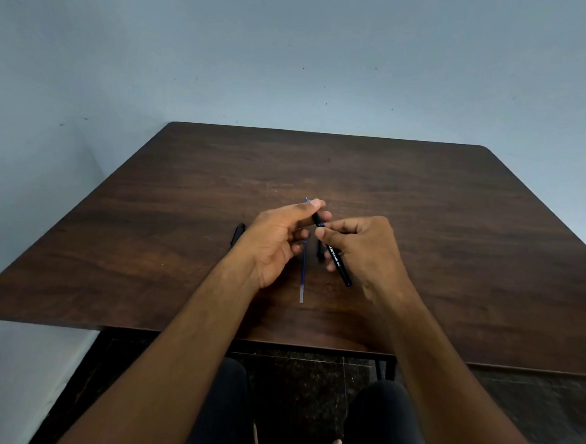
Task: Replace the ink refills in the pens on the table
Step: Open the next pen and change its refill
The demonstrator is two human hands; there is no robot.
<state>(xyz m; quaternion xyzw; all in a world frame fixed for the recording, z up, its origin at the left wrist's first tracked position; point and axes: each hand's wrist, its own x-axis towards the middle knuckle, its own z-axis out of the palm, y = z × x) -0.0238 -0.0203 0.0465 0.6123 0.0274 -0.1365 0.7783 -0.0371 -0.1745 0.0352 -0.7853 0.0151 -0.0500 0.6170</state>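
A black pen (339,266) with white lettering is held above the middle of the dark wooden table (456,214), tip pointing away from me. My right hand (362,246) grips its barrel. My left hand (280,234) pinches the front tip section, where a thin metal point sticks out past the fingertips. A loose blue refill (302,277) lies on the table between my hands, its clear end towards me. A black pen part (238,234) lies left of my left hand. Another dark piece (319,249) lies half hidden under my right thumb.
The table stands against a pale blue wall. Its near edge (107,323) runs just above my knees, with a black frame and dark tiled floor below.
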